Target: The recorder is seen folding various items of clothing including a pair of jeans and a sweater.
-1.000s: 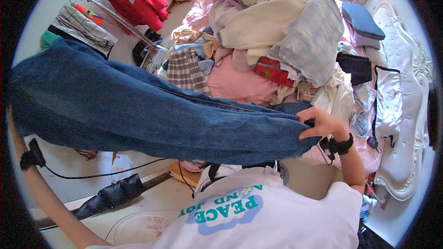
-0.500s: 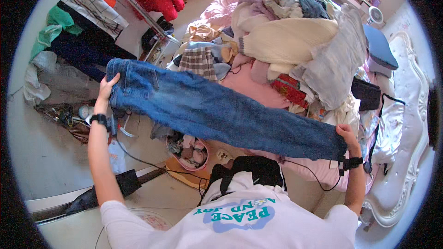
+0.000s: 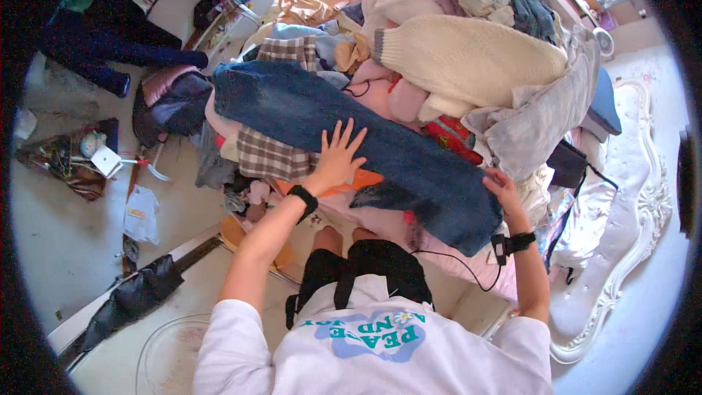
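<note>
Bright glare at upper right, fisheye-bent edges, grainy black rim.

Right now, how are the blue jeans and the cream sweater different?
The blue jeans are dark; the cream sweater is pale. The jeans lie stretched out long, while the sweater looks shorter and bunched on the heap behind. The left hand is spread over the jeans; the sweater has no hand on it. Both are clothes.
</note>
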`<state>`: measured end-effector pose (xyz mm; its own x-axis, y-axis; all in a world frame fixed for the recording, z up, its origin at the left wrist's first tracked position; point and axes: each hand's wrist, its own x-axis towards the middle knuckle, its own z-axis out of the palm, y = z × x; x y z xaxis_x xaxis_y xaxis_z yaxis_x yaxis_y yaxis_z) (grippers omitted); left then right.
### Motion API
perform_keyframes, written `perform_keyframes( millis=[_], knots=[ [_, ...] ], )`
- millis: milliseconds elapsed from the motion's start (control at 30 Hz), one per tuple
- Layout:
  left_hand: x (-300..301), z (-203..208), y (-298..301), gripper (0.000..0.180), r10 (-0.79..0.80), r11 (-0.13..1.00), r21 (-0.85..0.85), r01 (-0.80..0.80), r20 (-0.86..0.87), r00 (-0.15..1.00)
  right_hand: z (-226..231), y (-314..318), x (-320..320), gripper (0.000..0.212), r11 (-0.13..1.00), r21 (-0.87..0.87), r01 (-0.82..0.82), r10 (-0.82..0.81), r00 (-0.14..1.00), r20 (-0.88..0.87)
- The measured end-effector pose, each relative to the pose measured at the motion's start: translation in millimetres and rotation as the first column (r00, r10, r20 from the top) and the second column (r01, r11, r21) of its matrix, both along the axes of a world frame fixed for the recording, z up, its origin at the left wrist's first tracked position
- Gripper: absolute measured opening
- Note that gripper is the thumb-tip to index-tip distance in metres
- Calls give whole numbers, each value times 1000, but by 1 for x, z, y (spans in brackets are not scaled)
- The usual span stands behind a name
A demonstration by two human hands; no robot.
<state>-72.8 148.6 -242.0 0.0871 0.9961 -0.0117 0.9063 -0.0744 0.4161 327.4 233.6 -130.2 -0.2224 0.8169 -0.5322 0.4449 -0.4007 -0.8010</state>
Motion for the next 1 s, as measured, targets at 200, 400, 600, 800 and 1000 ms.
perform_keyframes(
  millis=[200, 400, 600, 800, 1000],
  knots=[
    [25, -20, 23, 67, 120, 984, -137, -111, 64, 991, 48, -16, -32, 47, 980, 54, -192, 196, 977, -87],
    [25, -23, 6, 68, 104, 977, -188, 104, 837, 537, 91, -7, -129, 38, 945, 40, -325, 310, 849, -428],
    [38, 10, -38, 94, 396, 897, -404, 178, 559, -729, 48, 27, -261, 55, 894, 24, -447, 368, 704, -608],
    [17, -32, -50, 84, 367, 910, -353, 220, 434, -823, -54, 58, -343, 64, 782, 119, -612, 611, 715, -340],
    [35, -40, -47, 63, 547, 796, -594, 116, 623, -559, -48, 35, -316, 60, 388, 689, -613, 677, 696, 238]
  ],
)
